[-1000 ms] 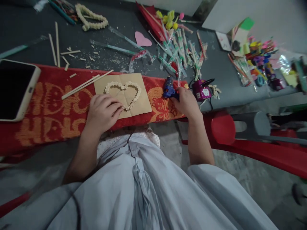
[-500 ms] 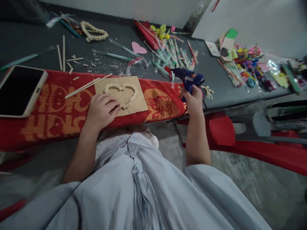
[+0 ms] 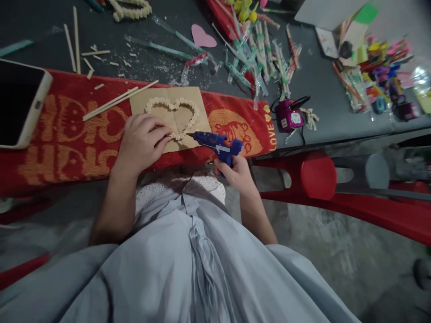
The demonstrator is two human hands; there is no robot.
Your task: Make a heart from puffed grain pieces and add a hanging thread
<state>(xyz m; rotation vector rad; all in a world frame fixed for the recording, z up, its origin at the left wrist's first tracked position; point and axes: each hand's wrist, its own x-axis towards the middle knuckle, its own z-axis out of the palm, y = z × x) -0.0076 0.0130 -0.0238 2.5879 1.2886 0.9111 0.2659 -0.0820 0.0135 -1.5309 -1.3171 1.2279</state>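
Observation:
My right hand is wrapped around the grip of a blue hot glue gun. Its dark nozzle points left, close to the lower right edge of a cream heart-shaped outline built of small stick pieces. That heart lies on a creased sheet of brown paper. With fingers bent together, my left hand covers the heart's lower left side, and its fingertips close at the heart's bottom edge. Whatever lies beneath those fingers is hidden.
Under the paper spreads a red patterned towel. Two thin sticks rest beside the paper, and a phone lies at left. Behind are a pink paper heart, wrapped sticks and a purple box. A red stool stands right.
My right hand has brought the glue gun left and nearer, from the towel's right end to beside the heart. My left hand stays at the heart. The view has shifted slightly.

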